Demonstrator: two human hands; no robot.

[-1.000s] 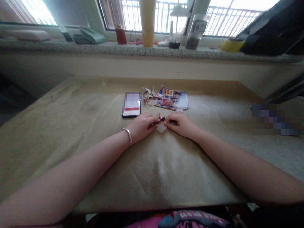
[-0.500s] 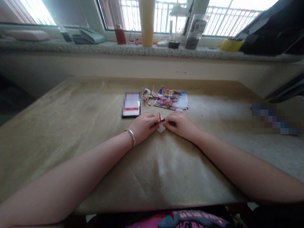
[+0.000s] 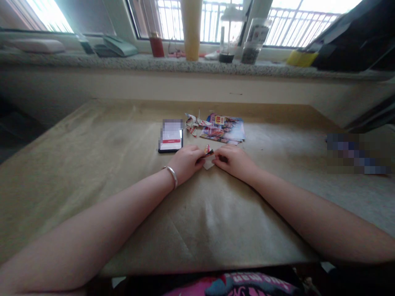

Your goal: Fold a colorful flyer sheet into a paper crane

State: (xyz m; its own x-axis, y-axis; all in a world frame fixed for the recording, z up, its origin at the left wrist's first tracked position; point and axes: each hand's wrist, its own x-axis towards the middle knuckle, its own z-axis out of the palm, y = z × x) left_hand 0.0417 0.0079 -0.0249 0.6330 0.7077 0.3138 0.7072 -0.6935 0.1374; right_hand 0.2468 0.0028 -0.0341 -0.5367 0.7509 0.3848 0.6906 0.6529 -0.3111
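Note:
Between my two hands, low over the table, is a small piece of folded paper [image 3: 208,163], white below with a printed red, yellow and dark flap on top. My left hand [image 3: 187,163], with a silver bangle at the wrist, pinches its left side. On the right side, my right hand [image 3: 235,162] grips it between thumb and fingers. The fingertips hide part of the folds. Just beyond lie several folded printed paper pieces [image 3: 193,123] in a loose heap, touching or close to a stack of colourful printed leaflets [image 3: 226,128].
A tablet or phone with a lit screen [image 3: 171,135] lies beyond my left hand. On the table's right side is a blurred bluish object [image 3: 354,154]. Bottles and cups stand along the stone windowsill [image 3: 173,63] behind the cloth-covered table [image 3: 101,164].
The printed upper flap of the paper has shifted and now lies lower, more folded over. Both hands stay in nearly the same place.

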